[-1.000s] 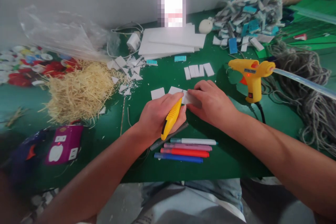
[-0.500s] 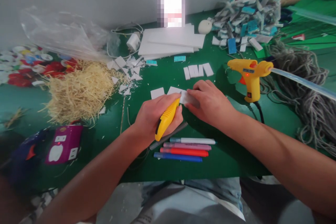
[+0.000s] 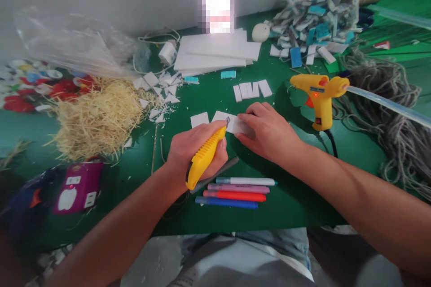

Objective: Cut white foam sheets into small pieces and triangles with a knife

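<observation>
My left hand is wrapped round a yellow utility knife, its short blade pointing away from me. The blade tip is at a small white foam-board piece. Thumb and fingers of my right hand grip that piece from the right and hide part of it. Another white piece lies up against it on the green table, and a separate white square lies just left, beyond my left hand.
Several cut white strips lie beyond my hands, with white sheets stacked behind. A yellow glue gun stands right, beside grey rope. Markers lie in front. Left are straw, foam scraps and a purple power socket.
My left hand with the utility knife has moved slightly left and towards me, so more of the blade shows. My right hand stays on the foam-board piece. The view has shifted slightly.
</observation>
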`<control>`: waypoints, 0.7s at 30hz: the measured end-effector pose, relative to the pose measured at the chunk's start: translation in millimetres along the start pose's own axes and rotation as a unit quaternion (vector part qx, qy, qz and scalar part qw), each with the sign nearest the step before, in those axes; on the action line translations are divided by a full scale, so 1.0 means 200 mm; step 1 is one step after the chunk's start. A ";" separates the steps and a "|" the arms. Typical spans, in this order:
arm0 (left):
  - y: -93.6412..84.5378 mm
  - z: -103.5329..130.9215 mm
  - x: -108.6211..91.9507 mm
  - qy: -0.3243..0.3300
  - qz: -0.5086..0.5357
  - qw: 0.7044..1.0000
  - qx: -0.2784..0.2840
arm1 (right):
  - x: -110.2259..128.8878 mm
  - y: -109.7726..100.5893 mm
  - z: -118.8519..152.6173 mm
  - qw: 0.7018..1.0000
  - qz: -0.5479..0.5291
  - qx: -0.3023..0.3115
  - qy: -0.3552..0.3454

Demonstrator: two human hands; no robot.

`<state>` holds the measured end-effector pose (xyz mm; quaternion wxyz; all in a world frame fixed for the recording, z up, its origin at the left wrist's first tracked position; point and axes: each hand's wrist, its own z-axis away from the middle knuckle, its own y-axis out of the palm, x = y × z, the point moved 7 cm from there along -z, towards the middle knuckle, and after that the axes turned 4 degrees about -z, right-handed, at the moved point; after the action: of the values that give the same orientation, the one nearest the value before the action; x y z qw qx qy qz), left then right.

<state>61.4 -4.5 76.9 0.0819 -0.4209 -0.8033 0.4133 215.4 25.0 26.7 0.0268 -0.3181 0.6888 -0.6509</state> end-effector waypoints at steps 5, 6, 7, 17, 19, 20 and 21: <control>0.01 0.01 0.00 -0.004 0.004 1.000 0.022 | -0.01 -0.01 0.00 1.000 -0.007 -0.010 -0.004; 0.01 0.01 0.00 -0.003 0.001 1.000 0.024 | -0.01 -0.01 0.00 1.000 -0.009 -0.014 -0.003; 0.01 0.01 0.00 -0.004 -0.002 1.000 0.027 | -0.02 -0.01 0.00 1.000 -0.012 -0.017 -0.003; 0.01 0.02 0.00 -0.002 -0.002 0.999 0.053 | -0.03 -0.01 0.01 1.000 -0.012 -0.019 -0.018; 0.01 0.02 0.00 -0.003 -0.003 0.998 0.056 | -0.02 -0.01 0.01 1.000 -0.003 -0.016 -0.015; 0.02 0.02 0.00 -0.002 -0.006 0.998 0.055 | -0.02 -0.01 0.01 1.000 0.001 -0.015 -0.015; 0.02 0.02 0.00 -0.001 -0.010 0.999 0.053 | -0.01 -0.01 0.01 1.000 0.005 -0.016 -0.014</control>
<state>61.6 -6.2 71.1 0.1075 -0.4078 -0.7844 0.4547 219.0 24.1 27.5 0.0350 -0.3243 0.7001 -0.6351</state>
